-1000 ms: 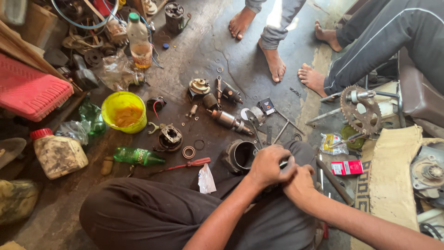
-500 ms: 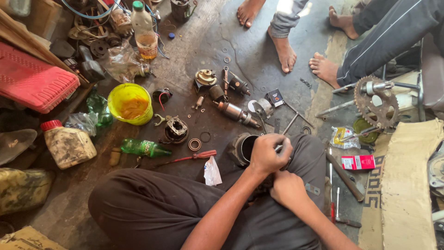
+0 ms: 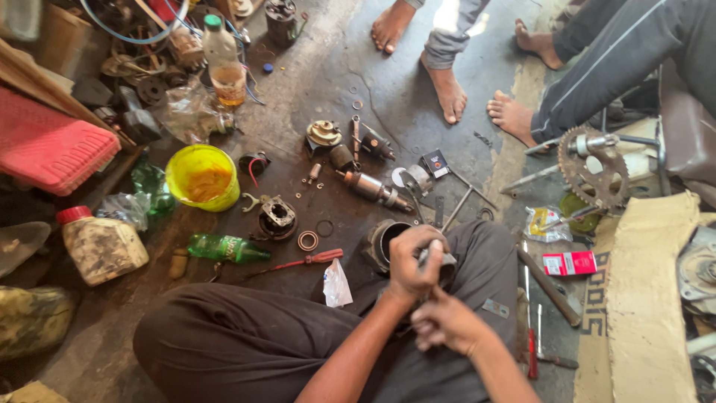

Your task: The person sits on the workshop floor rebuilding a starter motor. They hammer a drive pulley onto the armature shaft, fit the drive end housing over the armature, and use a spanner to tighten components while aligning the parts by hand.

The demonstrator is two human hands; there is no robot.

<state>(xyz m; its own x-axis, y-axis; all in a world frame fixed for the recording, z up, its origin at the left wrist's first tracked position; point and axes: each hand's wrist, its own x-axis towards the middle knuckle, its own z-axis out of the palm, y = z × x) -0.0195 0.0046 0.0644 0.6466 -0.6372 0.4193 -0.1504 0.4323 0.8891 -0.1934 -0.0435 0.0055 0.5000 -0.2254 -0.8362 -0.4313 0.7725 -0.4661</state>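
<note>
The small grey metal part (image 3: 441,263) sits over my lap, gripped in my left hand (image 3: 412,261), whose fingers are curled tight around it so I can barely see its shape; it may be a short cylinder, though the view is too cramped to be sure. Starting at the far left, a red plastic crate (image 3: 52,145) lies by a grimy white jug with a red cap (image 3: 101,242), and next to them stand a yellow tub (image 3: 201,175) with orange residue inside and a green bottle (image 3: 224,248) lying on its side. Further right, on the dirty concrete floor (image 3: 328,82), loose pieces are spread out: a round housing (image 3: 277,216), a ring (image 3: 307,240), a red-handled screwdriver (image 3: 302,261) and a long armature-like shaft (image 3: 369,186). Just beside my left hand stands a dark open cylinder casing (image 3: 382,242). My right hand (image 3: 447,325) is lower, loosely closed, its fingertips close under the left hand, and I cannot tell what it pinches, if anything. To the right lie a toothed sprocket (image 3: 593,168) and a small red box (image 3: 570,263). Judging by so many parts lying apart, the unit is well dismantled and most of the work seems left.
</note>
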